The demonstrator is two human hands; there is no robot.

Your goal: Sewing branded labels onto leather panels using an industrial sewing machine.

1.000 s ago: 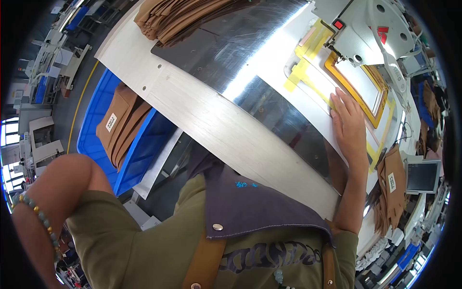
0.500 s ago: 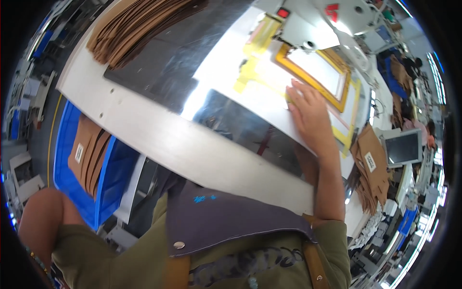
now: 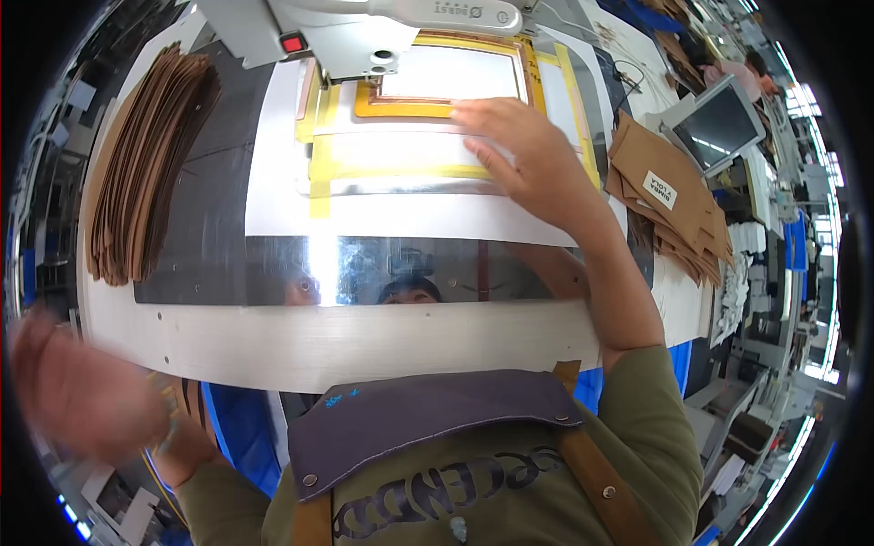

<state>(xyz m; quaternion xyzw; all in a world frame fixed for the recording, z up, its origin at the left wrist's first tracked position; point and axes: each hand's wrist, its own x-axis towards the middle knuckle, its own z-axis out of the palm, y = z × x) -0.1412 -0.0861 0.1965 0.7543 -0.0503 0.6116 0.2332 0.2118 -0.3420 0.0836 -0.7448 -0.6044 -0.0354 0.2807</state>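
My right hand (image 3: pixel 519 150) reaches over the worktable, fingers stretched out, its fingertips at the lower edge of a yellow rectangular frame (image 3: pixel 410 110) with a white middle. That frame lies on a white sheet (image 3: pixel 282 214) marked with strips of yellow tape (image 3: pixel 364 170). Above the frame's left side hangs a white machine head (image 3: pixel 332 50) with a red switch. Out at the far left, my left hand (image 3: pixel 82 391) is raised off the table's side and smeared by motion, so its fingers cannot be made out. Nothing is visible in it.
A thick stack of brown flat pieces (image 3: pixel 150 173) stands at the table's left. More brown pieces (image 3: pixel 674 182), the top one with a white label, lie at the right beside a small screen (image 3: pixel 715 126). A blue bin (image 3: pixel 238 428) sits below the table's front edge (image 3: pixel 364 346).
My view has swung left, so the table now lies level. My left hand has come up into view at the left. My right hand stays by the yellow frame.
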